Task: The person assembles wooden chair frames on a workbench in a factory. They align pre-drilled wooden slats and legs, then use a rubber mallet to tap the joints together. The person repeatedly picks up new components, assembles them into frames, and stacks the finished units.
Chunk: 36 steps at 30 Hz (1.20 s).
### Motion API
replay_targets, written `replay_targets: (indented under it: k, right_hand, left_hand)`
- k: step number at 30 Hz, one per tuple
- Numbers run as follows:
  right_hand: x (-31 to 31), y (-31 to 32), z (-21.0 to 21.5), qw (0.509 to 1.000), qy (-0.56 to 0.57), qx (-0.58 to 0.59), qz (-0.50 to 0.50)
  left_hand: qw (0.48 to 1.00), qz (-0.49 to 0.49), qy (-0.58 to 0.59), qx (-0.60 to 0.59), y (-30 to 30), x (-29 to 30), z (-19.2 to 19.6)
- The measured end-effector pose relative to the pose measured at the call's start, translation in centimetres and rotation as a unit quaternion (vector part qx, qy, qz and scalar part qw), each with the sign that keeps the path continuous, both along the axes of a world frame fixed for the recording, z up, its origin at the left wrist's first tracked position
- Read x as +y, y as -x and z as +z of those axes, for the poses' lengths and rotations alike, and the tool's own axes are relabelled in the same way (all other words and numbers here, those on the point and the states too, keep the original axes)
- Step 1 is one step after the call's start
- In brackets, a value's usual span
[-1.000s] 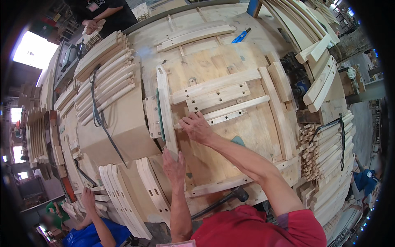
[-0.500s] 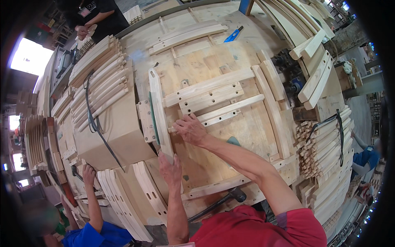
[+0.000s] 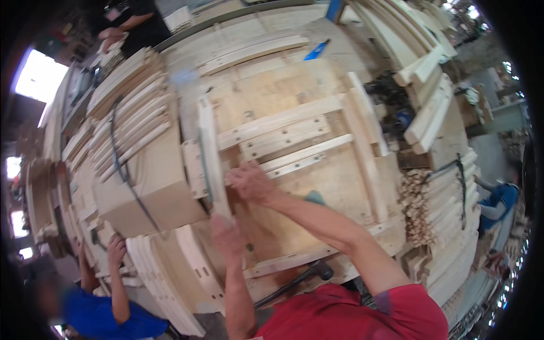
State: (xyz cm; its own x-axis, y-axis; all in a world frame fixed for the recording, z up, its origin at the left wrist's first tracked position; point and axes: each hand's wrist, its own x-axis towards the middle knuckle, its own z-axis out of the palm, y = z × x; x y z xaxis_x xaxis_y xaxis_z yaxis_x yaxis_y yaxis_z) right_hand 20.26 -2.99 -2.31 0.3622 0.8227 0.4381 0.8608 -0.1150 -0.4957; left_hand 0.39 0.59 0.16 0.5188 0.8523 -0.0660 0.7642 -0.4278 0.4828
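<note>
A pale wooden frame lies on the plywood board (image 3: 260,79) in front of me. On its left side is a long slotted wooden post (image 3: 209,153), and my left hand (image 3: 228,233) is closed around its lower part. My right hand (image 3: 253,182) grips the left end of a narrow wooden rail (image 3: 317,151), close beside the post; its fingertips are blurred. The rail's other end meets the right post (image 3: 364,164). Above it, an upper rail (image 3: 283,120) spans between the posts. A drilled wooden block (image 3: 286,137) lies between the two rails.
A black mallet (image 3: 322,271) lies at the near edge. A blue-handled tool (image 3: 316,51) is at the back. Strapped wooden parts stand left (image 3: 136,119) and right (image 3: 447,204). Slotted slats (image 3: 156,272) lie near left, beside a co-worker in blue (image 3: 107,311). Another person stands far left.
The whole view has shifted slightly and blurred. Both hands keep their places on the post and the rail. The co-worker's hand at near left has moved a little.
</note>
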Motion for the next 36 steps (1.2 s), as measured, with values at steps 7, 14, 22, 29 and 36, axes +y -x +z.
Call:
replay_targets:
  k: [7,14,22,29,36]
  right_hand:
    - [-6.1,-0.2,3.8,0.988,-0.118,0.059,-0.074]
    - [-27.6,-5.0,5.1,0.842,0.16,-0.012,-0.515]
    - [-30.3,-5.9,3.6,0.822,0.205,0.185,-0.498]
    - [-26.7,-5.3,5.4,0.845,0.153,0.182,-0.48]
    - [-11.3,-12.3,7.9,0.988,0.052,0.057,-0.135]
  left_hand:
    - [1.0,-0.016,-0.021,-0.001,0.2,-0.3,0.1]
    - [0.999,-0.032,-0.023,-0.014,0.3,-0.2,0.0]
    - [0.999,-0.03,-0.02,-0.014,-0.1,-0.2,0.3]
    - [0.997,-0.034,-0.052,0.04,2.2,0.8,-0.4]
    - [0.94,-0.305,0.153,0.009,9.3,-12.9,4.4]
